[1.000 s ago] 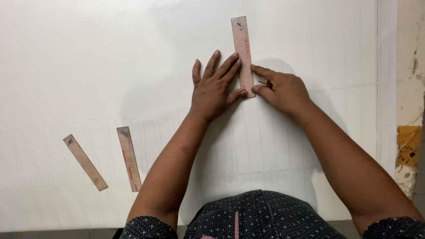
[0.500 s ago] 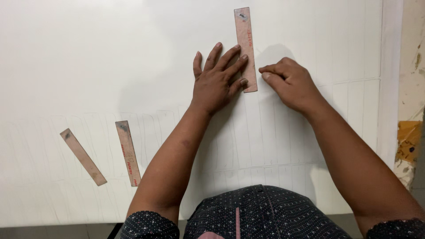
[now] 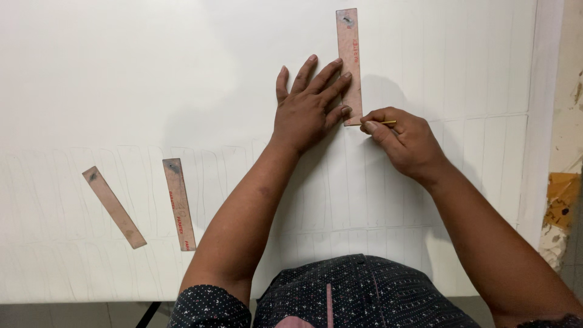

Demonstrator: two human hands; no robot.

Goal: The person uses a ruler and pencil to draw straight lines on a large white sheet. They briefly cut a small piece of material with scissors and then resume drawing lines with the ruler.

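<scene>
Here, nearest the body, the two forearms run up over the white sheet (image 3: 152, 73) that covers the desk, its surface marked with faint rows of narrow traced outlines. The right hand (image 3: 404, 143) has its grip closed on a thin yellow pencil (image 3: 384, 123), the tip pointing left and touching, or very nearly touching, the lower right corner of the pink template strip (image 3: 350, 61). The left hand (image 3: 308, 106) lies flat with fingers spread, clamped on nothing, its fingertips pressing down on the lower left part of that strip. The strip's long axis runs straight away from the person, so it stretches up and beyond both hands; the pencil sits just to its right, and the left hand holds it from the other side. Counted up, there are three strips: this one, plus a second strip (image 3: 180, 203) and a third strip (image 3: 114, 206) lying well apart to the left, untouched, the third tilted.
</scene>
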